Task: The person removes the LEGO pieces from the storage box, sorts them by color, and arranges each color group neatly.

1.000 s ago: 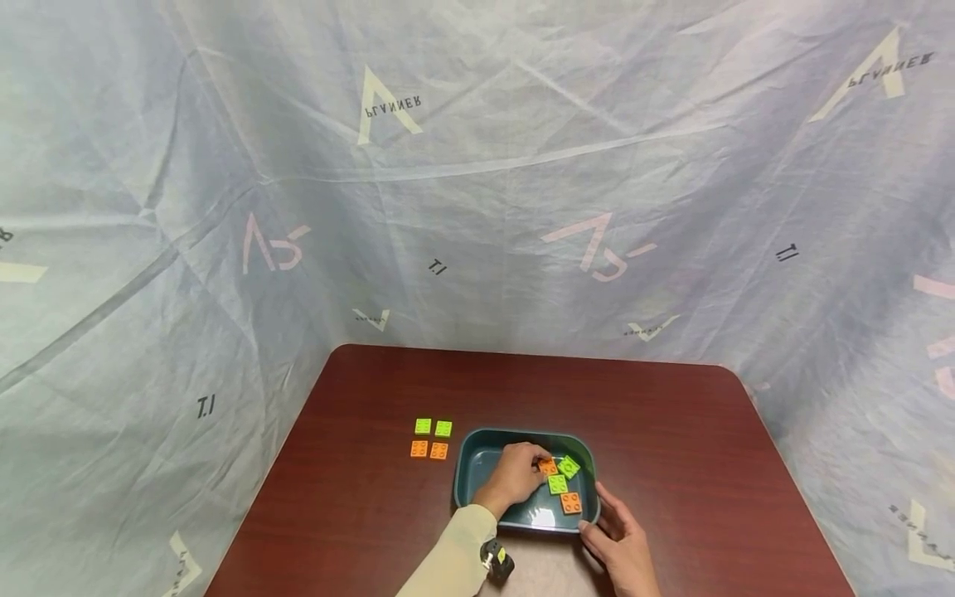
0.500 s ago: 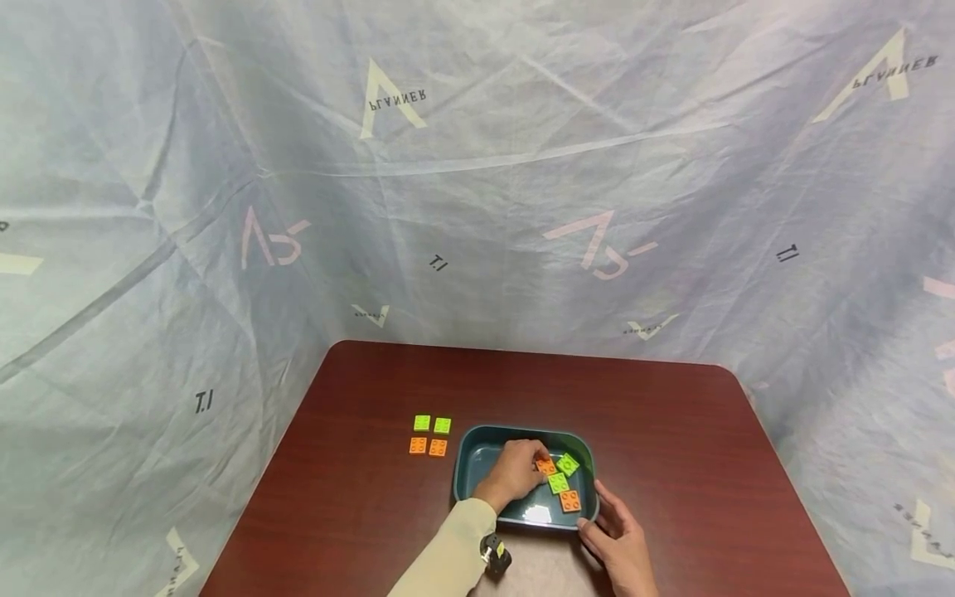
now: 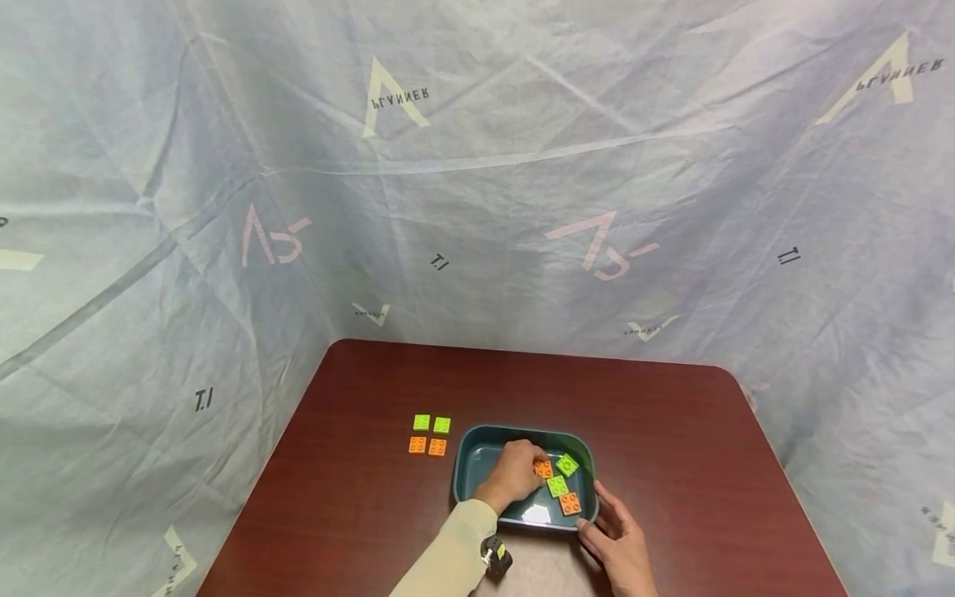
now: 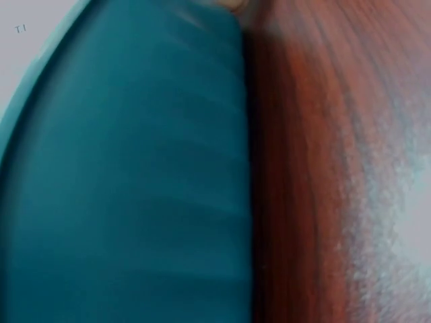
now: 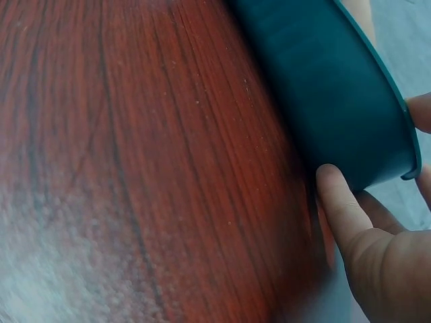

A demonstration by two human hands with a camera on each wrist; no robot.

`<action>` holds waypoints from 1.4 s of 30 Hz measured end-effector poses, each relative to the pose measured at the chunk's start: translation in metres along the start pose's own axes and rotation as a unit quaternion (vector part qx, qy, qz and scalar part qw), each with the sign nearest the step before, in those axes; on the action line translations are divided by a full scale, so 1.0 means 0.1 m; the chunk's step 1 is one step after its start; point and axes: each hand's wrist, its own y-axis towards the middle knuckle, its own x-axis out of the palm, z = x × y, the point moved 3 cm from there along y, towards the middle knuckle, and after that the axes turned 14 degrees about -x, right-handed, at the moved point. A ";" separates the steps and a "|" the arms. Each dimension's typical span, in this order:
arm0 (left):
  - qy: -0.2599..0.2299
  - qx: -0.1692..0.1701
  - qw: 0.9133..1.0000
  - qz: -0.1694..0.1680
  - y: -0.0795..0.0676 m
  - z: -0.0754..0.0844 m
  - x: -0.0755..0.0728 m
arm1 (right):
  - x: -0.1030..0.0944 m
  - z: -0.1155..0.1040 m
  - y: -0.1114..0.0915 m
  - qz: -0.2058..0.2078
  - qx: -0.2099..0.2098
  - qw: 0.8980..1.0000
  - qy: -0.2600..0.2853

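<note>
A dark teal tray point(image 3: 477, 429) stands on the table. My left hand point(image 3: 515, 471) reaches into it, thumb and fingers pinching an orange toy brick point(image 3: 544, 469); the hand partly covers the brick. Close beside it in the tray lie a green brick with studs point(image 3: 557, 487), a tilted green brick point(image 3: 568, 464) and another orange brick point(image 3: 570, 503). With fingers on the right side and thumb at the front, my right hand point(image 3: 619, 539) grips the tray's near right corner. The right wrist view shows its fingers against the tray wall point(image 5: 337, 101). Only the tray's outer wall point(image 4: 135, 168) fills the left wrist view.
Left of the tray, two green bricks point(image 3: 421, 423) and two orange bricks point(image 3: 417, 445) lie in two rows on the red-brown table point(image 3: 634, 398). Grey printed sheeting point(image 3: 477, 207) hangs behind and at the sides. A black device point(image 3: 496, 557) is strapped to the left wrist.
The orange brick at my left fingers has shifted slightly left, away from the tilted green brick. The green brick below it has turned a little. My right hand stays at the tray's corner.
</note>
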 end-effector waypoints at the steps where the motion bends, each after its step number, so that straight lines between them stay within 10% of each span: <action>1: -0.005 -0.004 1.000 -0.002 0.00 -0.01 0.00 | 0.00 0.00 0.00 0.000 0.002 1.000 -0.001; 13: -0.111 -0.014 0.993 -0.030 -0.07 -0.06 -0.07 | 0.02 0.00 -0.04 -0.002 -0.002 1.000 -0.002; 30: -0.222 -0.040 0.974 -0.014 -0.17 -0.15 -0.68 | 0.04 -0.05 0.04 0.006 -0.015 1.000 0.024; 42: -0.240 -0.056 0.969 0.014 -0.16 -0.34 -0.82 | 0.03 -0.02 0.07 0.005 -0.009 1.000 0.019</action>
